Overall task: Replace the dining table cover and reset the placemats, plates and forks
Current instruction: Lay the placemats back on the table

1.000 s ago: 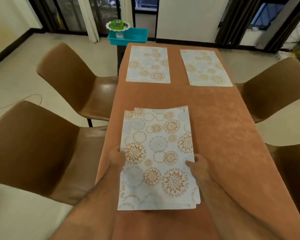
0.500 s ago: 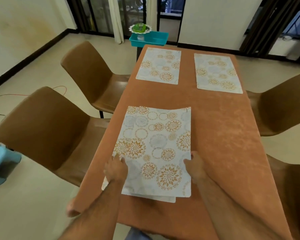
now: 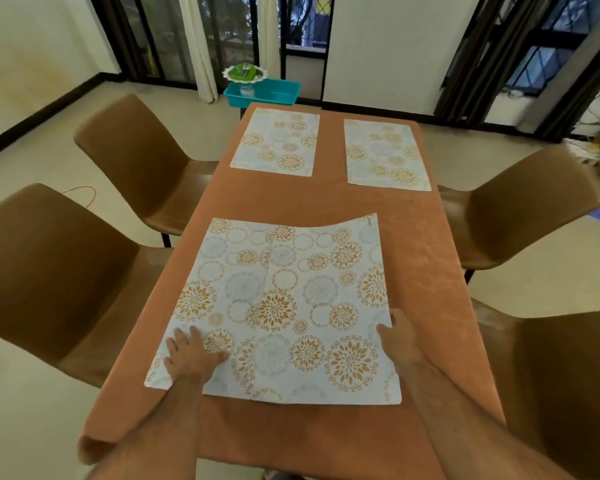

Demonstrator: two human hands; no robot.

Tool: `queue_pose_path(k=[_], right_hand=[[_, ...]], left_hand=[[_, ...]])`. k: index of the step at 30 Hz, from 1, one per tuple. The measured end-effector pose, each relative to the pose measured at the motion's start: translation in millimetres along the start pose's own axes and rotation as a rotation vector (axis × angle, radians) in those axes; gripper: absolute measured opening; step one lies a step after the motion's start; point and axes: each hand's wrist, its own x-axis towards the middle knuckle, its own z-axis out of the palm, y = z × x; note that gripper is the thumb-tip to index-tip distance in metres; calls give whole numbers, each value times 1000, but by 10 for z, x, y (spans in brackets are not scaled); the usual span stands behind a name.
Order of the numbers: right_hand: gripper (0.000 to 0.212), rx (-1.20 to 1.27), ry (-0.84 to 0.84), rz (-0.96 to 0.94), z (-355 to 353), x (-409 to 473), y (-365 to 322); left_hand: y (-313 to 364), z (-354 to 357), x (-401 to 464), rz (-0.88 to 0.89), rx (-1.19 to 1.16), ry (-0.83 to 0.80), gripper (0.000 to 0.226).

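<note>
Two overlapping placemats at the near end of the orange table cover (image 3: pixel 326 206).
Left hand (image 3: pixel 191 355) presses the lower placemat (image 3: pixel 201 299) with flat, spread fingers; right hand (image 3: pixel 399 341) pinches the upper placemat (image 3: pixel 326 306) at its edge — thin, light, flexible sheets, probably best slid by their edges.

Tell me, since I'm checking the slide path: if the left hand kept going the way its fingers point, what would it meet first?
The left hand lies flat on the lower placemat, fingers pointing up and slightly left. Going on, it likely crosses only that mat, then bare table cover; nothing else stands there.
</note>
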Motion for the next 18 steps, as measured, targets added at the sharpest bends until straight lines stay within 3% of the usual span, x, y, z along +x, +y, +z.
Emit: queue_pose_path(k=[5,10,12,18], right_hand=[[16,-60,76,2,-320,123,65],[4,-163,137,90,-791,288,350],[13,-168,132,118,-959,353,494],[8,-184,87,104,-1423,490,638]], left_hand=[[104,5,-26,-37,16,17,103],[581,43,-281,85,-15,81,81],[806,112,-375,132,-8,79,80],[1312,471,-674,164,17,38,87]])
